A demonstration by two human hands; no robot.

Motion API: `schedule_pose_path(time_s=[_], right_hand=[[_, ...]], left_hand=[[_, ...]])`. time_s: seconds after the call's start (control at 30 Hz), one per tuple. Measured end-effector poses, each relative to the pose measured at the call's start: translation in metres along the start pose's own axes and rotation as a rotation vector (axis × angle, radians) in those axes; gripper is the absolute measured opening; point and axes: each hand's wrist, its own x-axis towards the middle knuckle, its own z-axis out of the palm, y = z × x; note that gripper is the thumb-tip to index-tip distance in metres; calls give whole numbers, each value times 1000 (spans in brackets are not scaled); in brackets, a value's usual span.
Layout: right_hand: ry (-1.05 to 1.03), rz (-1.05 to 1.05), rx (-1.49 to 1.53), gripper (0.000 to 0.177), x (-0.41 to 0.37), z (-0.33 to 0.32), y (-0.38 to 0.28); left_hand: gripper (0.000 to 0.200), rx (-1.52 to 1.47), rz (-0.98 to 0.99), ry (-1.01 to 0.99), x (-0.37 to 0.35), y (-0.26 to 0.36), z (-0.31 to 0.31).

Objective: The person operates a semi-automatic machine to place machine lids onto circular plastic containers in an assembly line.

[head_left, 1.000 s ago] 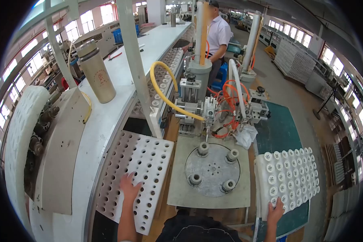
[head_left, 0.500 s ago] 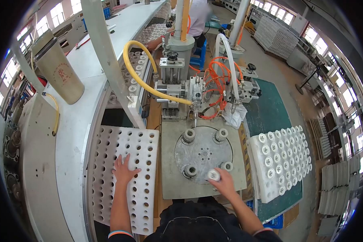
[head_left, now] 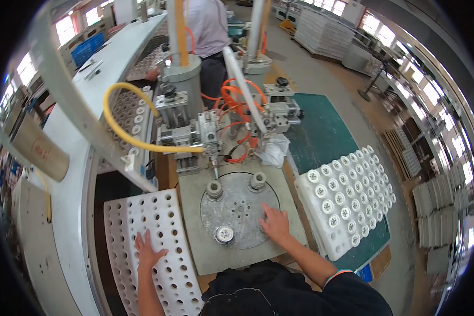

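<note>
My left hand [head_left: 149,256] rests with spread fingers on a white tray full of holes [head_left: 166,229]. My right hand [head_left: 276,225] is over the right front of a round metal plate [head_left: 240,197], index finger stretched out and thumb apart; what lies under it is hidden. A white round part [head_left: 225,234] sits in the holder at the plate's left front. Two ring-shaped grey holders, one at the back left [head_left: 214,189] and one at the back right [head_left: 258,180], stand with open tops. A nozzle [head_left: 215,169] points down beside the back left holder.
On the right, a white tray [head_left: 305,203] holds rows of round parts on a green surface [head_left: 318,126]. Behind the plate are a machine [head_left: 181,131], a yellow hose [head_left: 110,116], orange tubes and a plastic bag [head_left: 273,151]. Another person [head_left: 208,31] stands further back.
The white round part has left my right hand and now sits in the left front holder. My right hand has opened and lies over the right front holder's place. The view has turned.
</note>
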Motion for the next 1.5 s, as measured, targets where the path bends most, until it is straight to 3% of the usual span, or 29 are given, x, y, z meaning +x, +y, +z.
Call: schedule_pose_path(time_s=[0.07, 0.13, 0.27, 0.33, 0.4, 0.5, 0.53, 0.63, 0.83, 0.97, 1.03, 1.17, 1.23, 1.4, 1.5], right_hand=[[5, 91, -82, 64, 0, 8, 25], [49, -61, -128, 65, 3, 26, 34], [27, 58, -39, 63, 0, 5, 22], [300, -99, 147, 56, -3, -14, 23], [429, -57, 115, 47, -22, -54, 41], [646, 198, -88, 42, -56, -100, 88], [624, 262, -231, 47, -64, -111, 102], [442, 341, -265, 62, -76, -109, 117], [286, 359, -195, 65, -71, -110, 124], [364, 302, -73, 65, -66, -137, 97], [272, 194, 202, 63, -54, -124, 63], [43, 58, 216, 62, -37, -44, 46], [-53, 114, 95, 60, -35, -16, 47], [-46, 199, 179, 68, -44, -12, 43], [82, 312, 333, 68, -65, -13, 52]], left_hand=[[113, 1, 53, 5, 3, -7, 1], [113, 18, 58, 10, 3, -8, 2], [113, 49, 87, 60, 10, -17, 13], [113, 50, 70, 65, 8, -14, 14], [113, 34, 61, 59, 0, -3, 16], [112, 35, 35, 55, -4, 5, 19], [111, 52, 33, 48, -6, 5, 19], [110, 57, 12, 32, -9, 15, 14], [109, 87, -6, 12, -11, 21, 10], [108, 82, 0, 21, -12, 22, 11], [108, 117, -60, -8, -14, 33, 6], [109, 128, -73, 10, -12, 26, 5], [108, 143, -69, -46, -12, 29, 0], [108, 149, -96, -65, -13, 33, -4], [108, 162, -102, -67, -12, 35, -3]])
